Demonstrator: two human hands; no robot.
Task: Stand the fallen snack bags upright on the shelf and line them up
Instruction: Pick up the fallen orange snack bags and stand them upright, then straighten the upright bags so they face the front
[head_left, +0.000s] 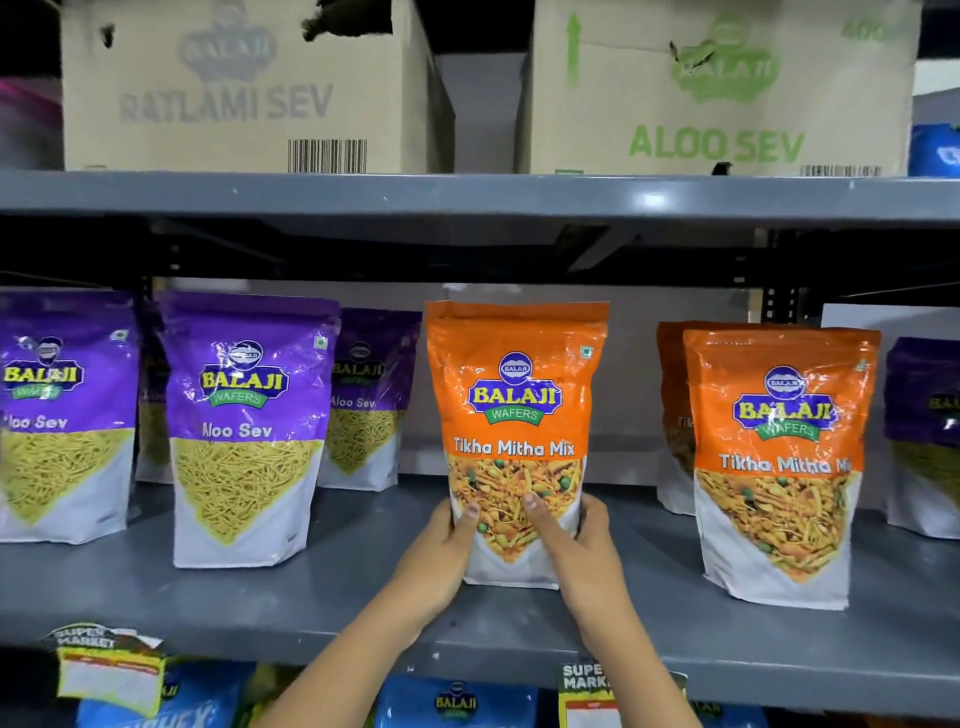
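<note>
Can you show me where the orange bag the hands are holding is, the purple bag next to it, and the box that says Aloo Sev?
held orange bag (515, 400): head view, on its blue logo.
front purple bag (244, 415): head view, below its logo.
Aloo Sev box (717, 104): head view, on its front face.

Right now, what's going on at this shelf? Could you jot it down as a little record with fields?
held bag: orange Tikha Mitha Mix bag, upright on the grey shelf
left hand: grips its lower left edge
right hand: grips its lower right edge
to its left: purple Aloo Sev bags, standing
to its right: second orange bag, standing
above: Aloo Sev carton
</note>
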